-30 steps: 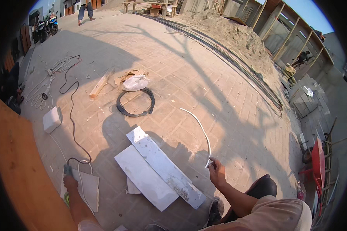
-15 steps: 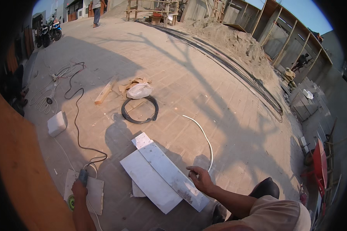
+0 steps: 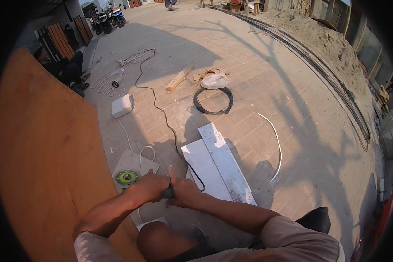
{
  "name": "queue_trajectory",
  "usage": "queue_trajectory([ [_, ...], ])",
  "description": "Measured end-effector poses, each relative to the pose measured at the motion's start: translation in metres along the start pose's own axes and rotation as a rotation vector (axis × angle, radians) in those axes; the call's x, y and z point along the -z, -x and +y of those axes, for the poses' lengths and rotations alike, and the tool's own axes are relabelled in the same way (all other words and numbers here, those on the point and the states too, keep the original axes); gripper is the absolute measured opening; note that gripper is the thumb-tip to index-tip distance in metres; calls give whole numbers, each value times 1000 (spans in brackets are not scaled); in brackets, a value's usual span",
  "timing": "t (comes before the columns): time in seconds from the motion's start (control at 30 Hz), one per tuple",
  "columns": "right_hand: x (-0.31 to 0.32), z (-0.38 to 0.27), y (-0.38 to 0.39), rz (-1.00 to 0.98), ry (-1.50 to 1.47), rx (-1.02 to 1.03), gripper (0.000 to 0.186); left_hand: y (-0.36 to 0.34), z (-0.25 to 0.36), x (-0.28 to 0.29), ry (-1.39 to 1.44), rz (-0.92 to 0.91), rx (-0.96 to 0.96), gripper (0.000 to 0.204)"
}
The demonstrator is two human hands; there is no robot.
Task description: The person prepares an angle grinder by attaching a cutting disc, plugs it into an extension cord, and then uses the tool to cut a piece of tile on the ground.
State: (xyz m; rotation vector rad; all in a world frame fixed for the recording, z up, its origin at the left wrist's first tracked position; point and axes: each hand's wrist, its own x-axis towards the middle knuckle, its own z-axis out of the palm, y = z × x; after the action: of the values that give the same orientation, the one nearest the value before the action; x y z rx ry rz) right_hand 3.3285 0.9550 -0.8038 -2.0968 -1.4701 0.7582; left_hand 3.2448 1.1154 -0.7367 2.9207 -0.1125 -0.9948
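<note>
An angle grinder (image 3: 167,192) with a green-centred disc (image 3: 127,177) is between my two hands, in front of my body. My left hand (image 3: 149,185) is closed round it nearer the disc. My right hand (image 3: 185,191) grips its rear end, with the index finger pointing up; both hands partly hide the body. From the rear a black cord (image 3: 165,114) runs off across the ground. Beneath the disc lies a pale square tile (image 3: 137,158). To the right, a long narrow white tile (image 3: 225,159) rests on a wider white one (image 3: 201,163).
An orange-brown panel (image 3: 52,153) stands close on my left. Ahead lie a white block (image 3: 122,106), a wood piece (image 3: 179,78), a black cable coil (image 3: 229,102) and a plastic bag (image 3: 215,81). A white tube (image 3: 277,144) curves at right. A person (image 3: 67,72) sits behind the panel.
My right hand has moved from above the white tiles to the grinder's rear. The grinder has turned from upright to sideways in my left hand. The view has swung left and downward.
</note>
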Motion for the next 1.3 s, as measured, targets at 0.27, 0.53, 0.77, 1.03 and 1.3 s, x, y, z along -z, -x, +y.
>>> queue_trajectory([
  [0.27, -8, 13, 42, -151, -852, -164, 76, 36, 77, 65, -119, 748, -143, 46],
  [0.53, 46, 59, 52, 157, -2010, -361, 31, 13, 88, 42, 585, 1169, -38, 30],
  [0.77, 89, 77, 70, 498, -2155, -216, 23, -30, 130, 29, 614, 1017, -415, 51],
  [1.03, 77, 68, 123, 553, -2142, -404, 21, -48, 148, 21, 206, 1019, -460, 48],
  [1.3, 72, 76, 171, 656, -2016, -600, 29, -68, 179, 25, -92, 945, -649, 33],
])
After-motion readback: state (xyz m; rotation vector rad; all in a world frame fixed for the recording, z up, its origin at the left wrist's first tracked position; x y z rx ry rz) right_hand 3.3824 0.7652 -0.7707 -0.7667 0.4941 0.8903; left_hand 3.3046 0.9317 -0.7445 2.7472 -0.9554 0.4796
